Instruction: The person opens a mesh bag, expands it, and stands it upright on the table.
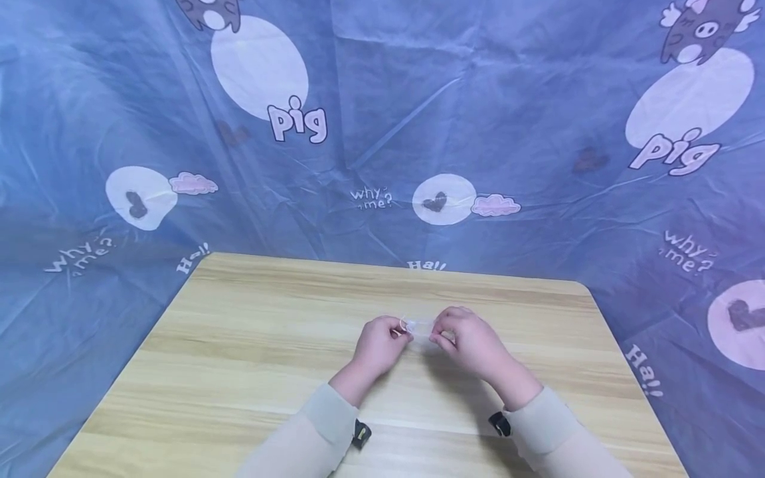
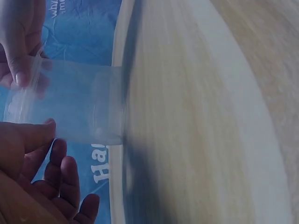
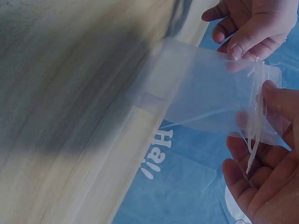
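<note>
A small, see-through drawstring pouch is stretched between a person's two hands, held up over the far half of a wood-grain table, near the middle of its width. The left hand pinches one side of the pouch near its gathered end, thumb on the near face, with its other fingers loosely bent and spread in the right wrist view. The right hand pinches the opposite side near the same end, its thumb pressed to the sheer fabric and its fingertips partly showing through it. A pale drawstring runs across the gathered end, and its tail hangs past the right hand's fingers. The body of the pouch spreads flat away from both hands, and its shadow and the hands' lie on the tabletop. Both arms wear light sleeves, with a black device at the left cuff and a matching black unit at the right one. Beyond the table hangs a creased blue cloth printed with pigs, white ovals, hearts, pink clouds and the words "pig", "why me?" and "Ha!!"
</note>
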Demonstrator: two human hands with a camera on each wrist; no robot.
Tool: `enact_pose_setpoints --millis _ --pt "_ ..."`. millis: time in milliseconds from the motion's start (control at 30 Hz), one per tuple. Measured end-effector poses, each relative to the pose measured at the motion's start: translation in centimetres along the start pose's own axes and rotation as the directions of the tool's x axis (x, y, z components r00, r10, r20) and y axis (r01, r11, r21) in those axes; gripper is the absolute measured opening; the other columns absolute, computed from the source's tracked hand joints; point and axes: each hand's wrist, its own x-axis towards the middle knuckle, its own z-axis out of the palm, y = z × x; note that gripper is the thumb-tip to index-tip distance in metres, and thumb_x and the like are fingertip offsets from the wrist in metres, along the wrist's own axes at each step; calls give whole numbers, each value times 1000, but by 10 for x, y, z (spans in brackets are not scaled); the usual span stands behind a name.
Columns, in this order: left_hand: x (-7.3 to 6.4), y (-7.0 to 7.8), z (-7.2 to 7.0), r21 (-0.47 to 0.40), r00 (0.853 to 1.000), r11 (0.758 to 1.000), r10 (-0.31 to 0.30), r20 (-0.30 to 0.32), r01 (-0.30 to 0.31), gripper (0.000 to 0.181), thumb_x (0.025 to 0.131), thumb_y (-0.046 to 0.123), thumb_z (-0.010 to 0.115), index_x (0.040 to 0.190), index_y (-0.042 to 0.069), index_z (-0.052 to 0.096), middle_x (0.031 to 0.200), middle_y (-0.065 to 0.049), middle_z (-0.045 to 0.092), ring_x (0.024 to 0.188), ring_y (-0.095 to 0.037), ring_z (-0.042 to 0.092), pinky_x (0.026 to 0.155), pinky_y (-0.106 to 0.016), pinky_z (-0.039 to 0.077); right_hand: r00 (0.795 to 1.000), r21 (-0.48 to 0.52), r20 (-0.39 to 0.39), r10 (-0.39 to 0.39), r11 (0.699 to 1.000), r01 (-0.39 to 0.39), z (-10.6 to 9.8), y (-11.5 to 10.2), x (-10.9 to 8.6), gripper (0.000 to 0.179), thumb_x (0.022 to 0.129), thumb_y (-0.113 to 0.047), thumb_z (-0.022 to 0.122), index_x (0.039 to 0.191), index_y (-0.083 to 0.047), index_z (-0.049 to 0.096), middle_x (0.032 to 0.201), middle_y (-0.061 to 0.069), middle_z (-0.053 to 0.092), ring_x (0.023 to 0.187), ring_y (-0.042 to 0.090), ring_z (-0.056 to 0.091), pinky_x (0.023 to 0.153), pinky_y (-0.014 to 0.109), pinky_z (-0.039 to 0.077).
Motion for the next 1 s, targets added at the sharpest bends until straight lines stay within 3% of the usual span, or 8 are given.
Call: enact_pose_setpoints --millis 167,433,667,833,1000 --pt "0 -1 0 2 1000 1000 -3 -2 3 5 91 12 82 92 11 77 85 5 69 77 -9 60 75 -32 54 1000 -7 2 9 1000 -9 0 1 0 12 88 -14 86 85 -14 74 99 2 72 98 26 69 90 48 59" --pt "-1 0 -2 -7 1000 1000 -22 -16 22 23 88 12 85 110 9 77 105 0 69 89 -13 61 82 -35 54 999 15 -9 32 999 -32 -4 1 -2 16 83 -15 90 91 -13 76 106 4 72 104 29 68 91 50 58" --pt "-1 1 -5 -19 998 998 -58 0 58 32 85 11 86 116 9 76 112 0 68 94 -16 61 85 -38 54 999 31 -26 -27 999 28 -4 1 -5 26 73 -15 95 91 -13 76 112 6 71 106 29 65 92 49 57" --pt "-2 -1 -5 -7 999 999 -49 5 49 35 84 10 87 117 7 75 115 -2 68 97 -20 64 87 -40 55 995 -15 -48 -83 996 83 -3 1 -8 29 70 -16 97 89 -14 76 113 6 71 106 29 65 91 48 57" --pt "-4 -4 -7 -28 998 997 -69 8 69 36 86 8 85 120 6 73 119 -6 70 102 -24 67 92 -44 56 998 -62 -21 -60 996 59 -6 0 -7 15 81 -15 91 87 -13 78 112 8 73 103 29 67 91 49 57"
